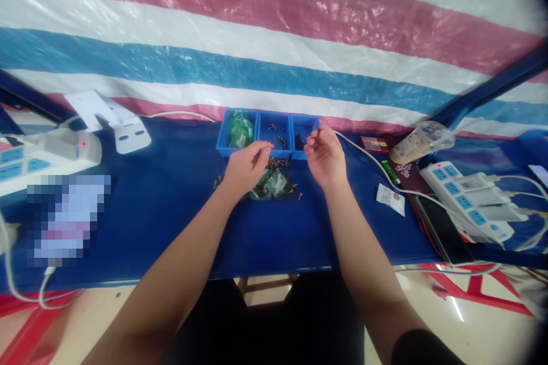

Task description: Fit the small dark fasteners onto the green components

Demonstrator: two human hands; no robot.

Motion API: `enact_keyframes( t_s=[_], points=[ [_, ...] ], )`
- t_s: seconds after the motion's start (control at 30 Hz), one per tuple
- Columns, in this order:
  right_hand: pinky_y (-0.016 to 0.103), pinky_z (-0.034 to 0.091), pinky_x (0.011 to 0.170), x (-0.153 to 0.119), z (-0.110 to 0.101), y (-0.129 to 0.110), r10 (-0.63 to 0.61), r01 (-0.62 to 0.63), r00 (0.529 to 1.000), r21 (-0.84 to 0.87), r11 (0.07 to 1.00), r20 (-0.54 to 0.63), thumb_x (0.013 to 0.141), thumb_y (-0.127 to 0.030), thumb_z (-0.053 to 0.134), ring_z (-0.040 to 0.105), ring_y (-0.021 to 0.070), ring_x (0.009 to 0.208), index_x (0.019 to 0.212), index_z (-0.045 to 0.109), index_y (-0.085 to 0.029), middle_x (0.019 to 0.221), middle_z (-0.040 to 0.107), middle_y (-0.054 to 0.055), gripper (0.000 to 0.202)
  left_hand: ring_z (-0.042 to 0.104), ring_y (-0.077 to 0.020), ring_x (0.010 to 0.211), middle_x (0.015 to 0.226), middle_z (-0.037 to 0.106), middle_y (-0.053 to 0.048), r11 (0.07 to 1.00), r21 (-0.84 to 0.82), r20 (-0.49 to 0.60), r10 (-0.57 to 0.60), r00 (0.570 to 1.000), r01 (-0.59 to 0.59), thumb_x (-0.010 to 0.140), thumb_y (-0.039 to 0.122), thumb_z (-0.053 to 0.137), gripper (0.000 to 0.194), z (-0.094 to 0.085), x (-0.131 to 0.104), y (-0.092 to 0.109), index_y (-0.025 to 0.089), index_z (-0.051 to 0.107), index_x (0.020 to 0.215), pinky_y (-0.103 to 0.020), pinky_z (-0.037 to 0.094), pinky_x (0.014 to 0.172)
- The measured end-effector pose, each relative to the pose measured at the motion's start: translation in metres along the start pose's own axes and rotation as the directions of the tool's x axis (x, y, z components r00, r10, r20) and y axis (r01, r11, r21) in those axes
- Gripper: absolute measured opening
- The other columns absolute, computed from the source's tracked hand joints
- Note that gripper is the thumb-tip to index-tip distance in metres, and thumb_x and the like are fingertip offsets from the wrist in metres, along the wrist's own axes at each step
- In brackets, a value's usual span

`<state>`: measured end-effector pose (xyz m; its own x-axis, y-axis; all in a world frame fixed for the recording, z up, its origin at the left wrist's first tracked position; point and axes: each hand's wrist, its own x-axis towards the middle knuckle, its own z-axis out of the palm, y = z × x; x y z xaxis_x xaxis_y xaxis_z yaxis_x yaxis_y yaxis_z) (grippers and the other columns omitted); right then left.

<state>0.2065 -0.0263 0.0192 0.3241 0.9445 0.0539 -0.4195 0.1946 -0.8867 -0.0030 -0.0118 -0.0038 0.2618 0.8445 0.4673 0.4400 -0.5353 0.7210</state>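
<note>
Three blue bins stand side by side at the back of the blue table. Green plastic packaging [240, 129] fills the left bin [220, 141]; small screws [281, 141] lie in the middle bin [274, 153]; dark pieces are in the right bin [303, 154]. My left hand [246, 168] is closed in a pinch just in front of the middle bin, on something small I cannot make out. At the right bin's front corner, my right hand [326, 157] is raised with curled fingers, thumb and forefinger together at a tiny item. A green bag [274, 183] with loose screws lies between the hands.
At the right are a plastic cup [422, 142], a white packet [390, 199], a dark phone [444, 230] and a power strip [466, 199] with cables. Another power strip [51, 159], a white stand [132, 136] and a blurred-out device [71, 219] occupy the left. Striped sheeting [274, 28] hangs behind.
</note>
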Motion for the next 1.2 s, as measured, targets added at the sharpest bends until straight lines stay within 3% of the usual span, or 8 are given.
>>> enact_keyframes(
  t_s=[0.1, 0.3, 0.43, 0.57, 0.8, 0.97, 1.2],
  points=[
    [0.024, 0.053, 0.06, 0.002, 0.0, 0.002, 0.008, -0.007, 1.0, 0.024, 1.0, -0.024, 0.076, -0.036, 0.076, 0.066, 0.0115, 0.072, 0.092, 0.07, -0.026, 0.086, 0.073, 0.0, 0.02, 0.065, -0.0112, 0.06, 0.073, 0.072, 0.0, 1.0, 0.001, 0.004, 0.001, 1.0, -0.001, 0.101, 0.037, 0.052, 0.028, 0.0, 0.0, -0.001, 0.019, 0.072, 0.109, -0.024, 0.05, 0.062],
    [0.027, 0.057, 0.067, 0.009, -0.009, 0.007, -0.001, -0.007, 0.998, -0.126, 0.992, -0.058, 0.079, -0.039, 0.074, 0.071, 0.0142, 0.078, 0.101, 0.072, -0.023, 0.097, 0.077, 0.003, 0.027, 0.063, -0.0112, 0.057, 0.072, 0.072, -0.001, 1.0, 0.016, 0.005, 0.003, 1.0, -0.003, 0.1, 0.037, 0.053, 0.028, 0.0, 0.0, -0.002, 0.019, 0.073, 0.108, -0.024, 0.049, 0.059],
    [0.025, 0.06, 0.07, 0.015, -0.018, 0.007, 0.127, -0.127, 0.984, 0.005, 0.992, -0.125, 0.081, -0.036, 0.069, 0.074, 0.0142, 0.082, 0.101, 0.073, -0.021, 0.103, 0.079, 0.005, 0.025, 0.063, -0.0117, 0.057, 0.073, 0.072, -0.002, 1.0, 0.015, 0.012, 0.001, 1.0, -0.002, 0.1, 0.037, 0.052, 0.029, -0.001, 0.0, -0.003, 0.018, 0.073, 0.107, -0.025, 0.049, 0.059],
    [0.024, 0.062, 0.072, 0.017, -0.021, 0.007, 0.19, -0.186, 0.977, 0.051, 0.981, -0.095, 0.084, -0.034, 0.064, 0.076, 0.0156, 0.09, 0.102, 0.073, -0.02, 0.109, 0.079, 0.006, 0.024, 0.063, -0.0118, 0.057, 0.072, 0.071, -0.002, 1.0, 0.019, 0.015, -0.004, 1.0, 0.003, 0.1, 0.038, 0.053, 0.028, 0.0, -0.001, -0.003, 0.019, 0.073, 0.106, -0.025, 0.048, 0.058],
    [0.027, 0.065, 0.072, 0.014, -0.018, 0.006, 0.241, -0.24, 0.967, 0.026, 0.97, -0.082, 0.087, -0.033, 0.06, 0.077, 0.0202, 0.097, 0.106, 0.07, -0.02, 0.116, 0.077, 0.007, 0.026, 0.062, -0.0115, 0.056, 0.072, 0.072, -0.002, 1.0, 0.017, -0.009, 0.005, 1.0, -0.004, 0.1, 0.038, 0.053, 0.029, -0.001, 0.0, -0.002, 0.018, 0.074, 0.105, -0.024, 0.047, 0.057],
    [0.027, 0.064, 0.069, 0.01, -0.011, 0.002, 0.315, -0.312, 0.945, 0.039, 0.949, -0.086, 0.089, -0.029, 0.057, 0.077, 0.021, 0.093, 0.103, 0.07, -0.015, 0.11, 0.079, 0.011, 0.024, 0.062, -0.011, 0.057, 0.076, 0.073, -0.002, 1.0, 0.015, -0.006, 0.002, 1.0, -0.002, 0.1, 0.038, 0.053, 0.03, -0.001, 0.001, 0.0, 0.018, 0.074, 0.105, -0.024, 0.048, 0.059],
    [0.029, 0.065, 0.075, 0.008, -0.009, 0.0, 0.317, -0.315, 0.944, 0.037, 0.949, -0.088, 0.092, -0.028, 0.055, 0.077, 0.0206, 0.094, 0.105, 0.069, -0.015, 0.108, 0.078, 0.011, 0.023, 0.062, -0.0115, 0.058, 0.073, 0.072, -0.001, 1.0, 0.021, -0.011, 0.0, 1.0, 0.0, 0.1, 0.039, 0.052, 0.03, -0.002, 0.001, 0.001, 0.018, 0.074, 0.105, -0.024, 0.048, 0.061]
  ],
)
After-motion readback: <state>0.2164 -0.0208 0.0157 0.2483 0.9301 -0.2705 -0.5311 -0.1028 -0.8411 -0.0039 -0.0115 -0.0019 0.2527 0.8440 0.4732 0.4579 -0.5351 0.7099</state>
